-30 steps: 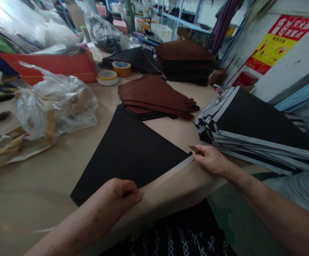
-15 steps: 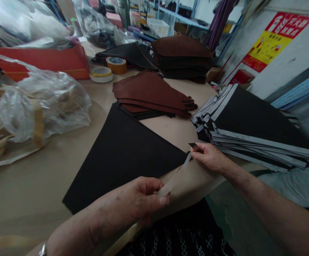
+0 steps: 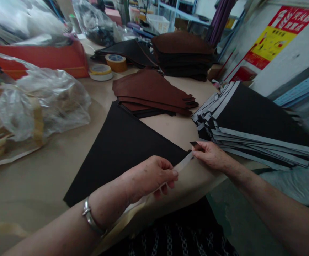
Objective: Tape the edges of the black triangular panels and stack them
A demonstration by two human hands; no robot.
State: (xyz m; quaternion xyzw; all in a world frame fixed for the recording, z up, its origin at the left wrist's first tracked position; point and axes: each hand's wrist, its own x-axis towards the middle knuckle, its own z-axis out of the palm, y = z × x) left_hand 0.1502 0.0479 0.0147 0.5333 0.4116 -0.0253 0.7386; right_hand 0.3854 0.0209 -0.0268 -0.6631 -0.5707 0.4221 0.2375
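A black triangular sheet lies flat on the tan table, its narrow tip pointing right. Along its near edge runs a pale tape backing strip, partly peeled up. My left hand pinches that strip near the tip, fingers closed on it, a metal bracelet on the wrist. My right hand presses on the sheet's tip, fingers curled over it and over a small brown tab.
A fanned stack of black sheets with grey taped edges lies to the right. Brown leather pieces and a dark pile sit behind. Tape rolls, a red box and a clear plastic bag stand at the left.
My left hand has travelled right along the sheet's near edge, lifting the pale strip off it, and now sits close to my right hand. The right hand has stayed on the tip.
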